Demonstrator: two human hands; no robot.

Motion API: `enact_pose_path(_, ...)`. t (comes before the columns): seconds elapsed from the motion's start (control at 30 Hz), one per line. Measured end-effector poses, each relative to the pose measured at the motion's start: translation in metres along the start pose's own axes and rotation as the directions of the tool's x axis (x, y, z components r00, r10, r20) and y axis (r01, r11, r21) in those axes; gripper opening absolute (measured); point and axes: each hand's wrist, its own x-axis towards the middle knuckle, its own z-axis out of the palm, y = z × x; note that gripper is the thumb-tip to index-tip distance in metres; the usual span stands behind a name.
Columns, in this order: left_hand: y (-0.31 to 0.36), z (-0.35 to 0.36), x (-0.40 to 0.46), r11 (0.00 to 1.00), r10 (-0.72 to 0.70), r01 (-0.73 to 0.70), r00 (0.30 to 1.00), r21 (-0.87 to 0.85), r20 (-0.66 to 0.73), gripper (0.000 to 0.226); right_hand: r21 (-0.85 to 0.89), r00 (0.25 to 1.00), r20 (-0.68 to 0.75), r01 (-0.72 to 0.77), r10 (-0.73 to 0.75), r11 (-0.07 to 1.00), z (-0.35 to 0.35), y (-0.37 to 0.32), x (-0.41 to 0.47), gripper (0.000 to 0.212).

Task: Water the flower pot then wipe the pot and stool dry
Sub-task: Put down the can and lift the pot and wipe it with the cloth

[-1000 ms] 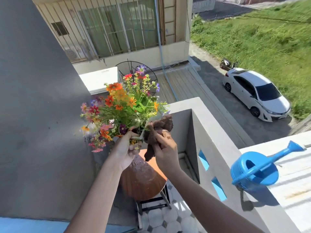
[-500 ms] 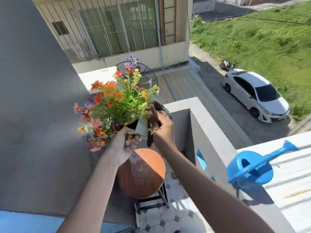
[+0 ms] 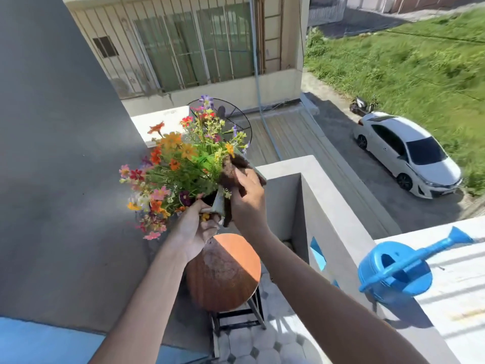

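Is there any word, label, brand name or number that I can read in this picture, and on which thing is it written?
None can be read.
White car: its front plate is too small and blurred.
Blue watering can: no label shows.
Flower pot: no text shows.

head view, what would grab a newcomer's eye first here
The bright flowers at centre, their pot held up in the left hand while the right hand presses a brown cloth to it. Below sits the round stool, half in sun. On the wall at right rests a blue watering can.
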Motion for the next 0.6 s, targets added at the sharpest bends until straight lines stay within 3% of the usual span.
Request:
enact_pose_path(0.13, -0.003, -0.003, -0.004, 0.998, -0.009, 0.009, 1.000, 0.061, 0.007, 0.020, -0.083, 0.995, -0.081, -0.057, 0.051, 0.995, -0.007, 0.018, 0.036, 0.030)
enact_pose_path(0.23, -0.002, -0.006, -0.005, 0.999, -0.020, 0.020, 1.000, 0.040, 0.000, 0.015, -0.156, 0.970, -0.094, -0.237, 0.225, 0.959, -0.017, 0.058, 0.031, 0.042)
enact_pose_path(0.33, 0.001, -0.011, -0.006, 0.998, -0.028, 0.028, 1.000, 0.058, -0.007, 0.008, -0.043, 0.909, -0.058, -0.415, 0.413, 0.909, -0.027, 0.073, 0.021, 0.029)
enact_pose_path(0.47, 0.005, -0.003, -0.006, 0.990, 0.014, -0.009, 0.999, 0.137, -0.032, 0.015, -0.034, 0.965, -0.094, -0.247, 0.243, 0.968, -0.019, 0.041, 0.029, 0.015)
enact_pose_path(0.6, 0.013, 0.000, 0.000, 0.996, 0.013, -0.011, 1.000, 0.084, -0.021, 0.017, -0.095, 0.995, -0.061, -0.081, 0.076, 0.992, -0.007, 0.019, 0.018, 0.033)
